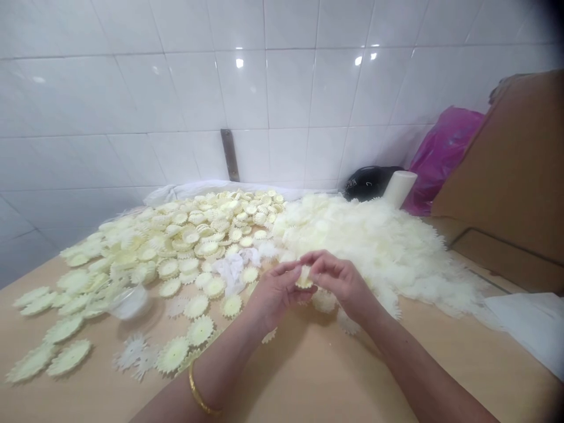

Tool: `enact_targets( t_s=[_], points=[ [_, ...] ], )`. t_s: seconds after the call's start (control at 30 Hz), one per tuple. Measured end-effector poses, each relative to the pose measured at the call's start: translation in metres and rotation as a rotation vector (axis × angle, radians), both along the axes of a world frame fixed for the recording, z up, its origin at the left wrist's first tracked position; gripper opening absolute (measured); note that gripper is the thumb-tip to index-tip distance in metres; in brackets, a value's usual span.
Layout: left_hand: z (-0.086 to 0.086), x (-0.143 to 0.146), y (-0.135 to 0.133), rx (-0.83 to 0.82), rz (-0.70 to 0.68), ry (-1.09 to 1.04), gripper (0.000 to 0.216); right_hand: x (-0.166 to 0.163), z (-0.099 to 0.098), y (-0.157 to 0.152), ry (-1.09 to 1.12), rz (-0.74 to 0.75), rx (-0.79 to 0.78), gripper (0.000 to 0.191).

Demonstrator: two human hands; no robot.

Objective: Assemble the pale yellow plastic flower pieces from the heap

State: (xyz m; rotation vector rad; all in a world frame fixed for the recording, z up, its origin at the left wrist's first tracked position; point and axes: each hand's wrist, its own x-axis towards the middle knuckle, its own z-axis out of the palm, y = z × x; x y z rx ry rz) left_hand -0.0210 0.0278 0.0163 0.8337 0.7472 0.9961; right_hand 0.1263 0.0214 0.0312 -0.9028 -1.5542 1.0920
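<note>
Between my two hands is a small pale-yellow disc with a toothed edge [304,277]. My left hand [279,288] holds it from the left, thumb and fingers closed round its rim. My right hand [337,279] pinches at its right side, the fingertips bent in towards it. To the left spreads a heap of similar scalloped yellow discs [207,229]. Behind my right hand rises a pile of thin, whitish toothed sheets [352,235]. Whether my right fingers also hold something thin cannot be made out.
A small clear bowl [128,302] stands among the discs, near crumpled white tissue [231,271]. At the back right are a white cylinder [400,188], a black object [372,182], a purple bag [445,147] and a cardboard box [506,176]. White paper [529,323] lies at right.
</note>
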Motion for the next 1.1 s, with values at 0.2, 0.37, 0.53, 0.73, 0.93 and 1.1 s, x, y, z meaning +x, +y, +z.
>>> enact_targets(
  t_s=[0.2, 0.37, 0.53, 0.73, 0.93, 1.1],
  points=[
    [0.000, 0.000, 0.002, -0.029, -0.011, -0.093, 0.028, 0.005, -0.002, 0.006, 0.222, 0.050, -0.155, 0.008],
    [0.007, 0.003, -0.003, -0.043, 0.041, -0.063, 0.031, 0.005, -0.002, 0.006, 0.211, 0.071, -0.188, 0.008],
    [0.004, 0.006, -0.005, -0.046, 0.092, 0.016, 0.031, 0.004, -0.001, 0.004, 0.056, 0.043, -0.090, 0.011],
    [-0.005, 0.008, -0.008, 0.091, 0.279, 0.135, 0.020, 0.001, -0.002, 0.003, -0.178, -0.035, 0.055, 0.015],
    [-0.009, 0.007, -0.007, 0.149, 0.337, 0.225, 0.024, -0.009, -0.006, 0.002, -0.191, -0.094, 0.053, 0.017],
    [-0.007, 0.011, -0.005, 0.012, 0.213, 0.115, 0.029, -0.011, -0.008, 0.004, -0.166, -0.116, 0.154, 0.011]
  ],
)
